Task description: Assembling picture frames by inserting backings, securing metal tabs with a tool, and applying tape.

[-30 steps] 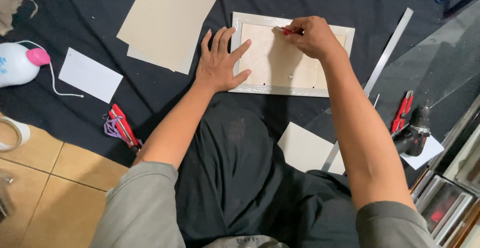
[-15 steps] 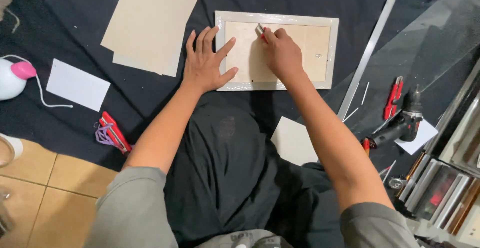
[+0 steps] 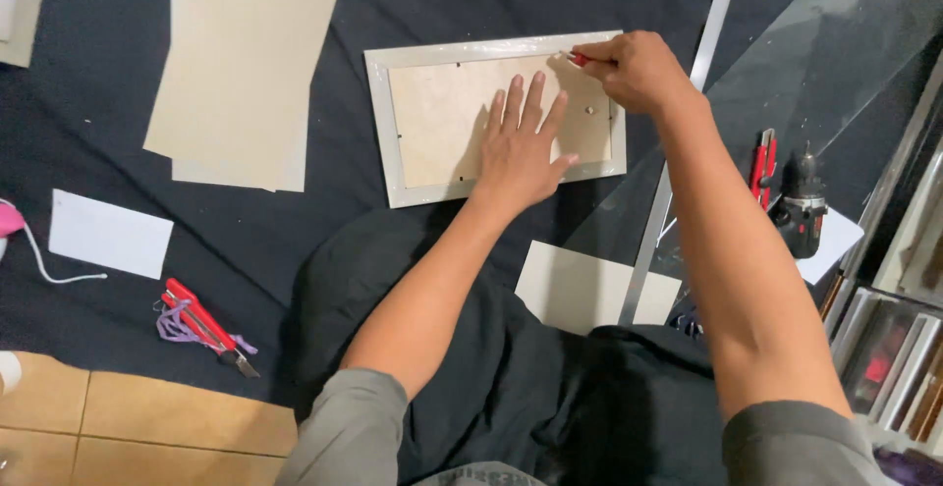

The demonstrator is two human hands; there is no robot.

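Hands are seen from above in the head view, both placed on a picture frame [image 3: 496, 118] that lies face down on a dark cloth [image 3: 295, 241]. The left hand [image 3: 521, 142] is pressed flat on the wooden backing board [image 3: 437, 118] of the frame, near its middle, with the fingers stretched and slightly apart; nothing is gripped by it. The right hand [image 3: 637, 69] is placed at the upper right corner of the frame, and its fingers are closed together on a small red tool [image 3: 580, 57], whose tip touches the inner edge of the frame.

Just right of the frame a long metal ruler [image 3: 688, 123] is laid, and beyond it a clear sheet [image 3: 835, 54] is spread. Further right of the frame, a red cutter [image 3: 764, 164] and a small drill [image 3: 801, 211] are seen. Left of the frame, large beige boards [image 3: 246, 64] are stacked. Well below and left of the frame, a white card [image 3: 110, 234] and a red knife [image 3: 201, 324] with purple string are found.
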